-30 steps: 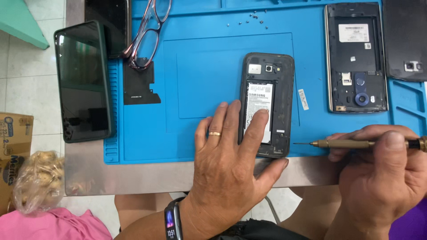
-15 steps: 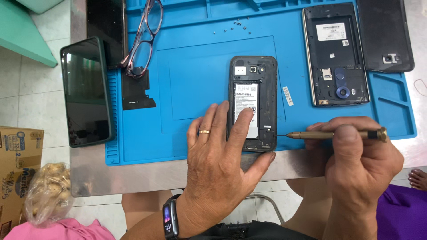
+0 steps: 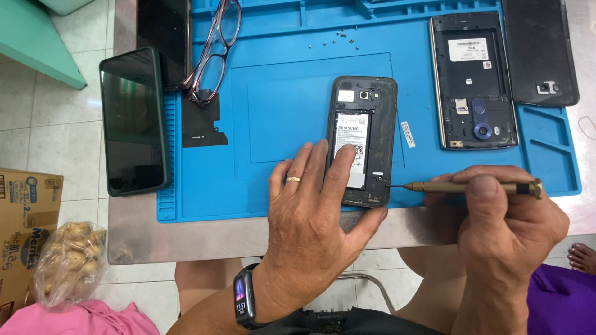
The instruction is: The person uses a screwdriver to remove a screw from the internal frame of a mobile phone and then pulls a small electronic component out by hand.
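While the left hand (image 3: 316,217) presses flat on the opened black smartphone with its back cover off (image 3: 362,140), fingers spread across its lower half and over the white battery, the phone lies near the front edge of the blue silicone repair mat (image 3: 279,93) on the steel bench (image 3: 186,239). The right hand (image 3: 503,217) is clamped around a slim brass-coloured screwdriver (image 3: 472,187), whose tip touches the phone's lower right edge. Compared with a moment ago, the tip has come in from just beside the casing to meet it, and the left hand has kept its hold, so work on that edge seems under way. Well apart, toward the mat's far right corner, lie a second opened dark phone (image 3: 473,80) and a black back cover (image 3: 539,49). Tiny loose screws (image 3: 338,37) dot the far edge. Red-framed glasses (image 3: 214,53) and a dark phone with its screen up (image 3: 133,121) sit at the left. Whether the tip sits in a screw head or a seam is too small to tell; the phone's near left corner is hidden under the palm.
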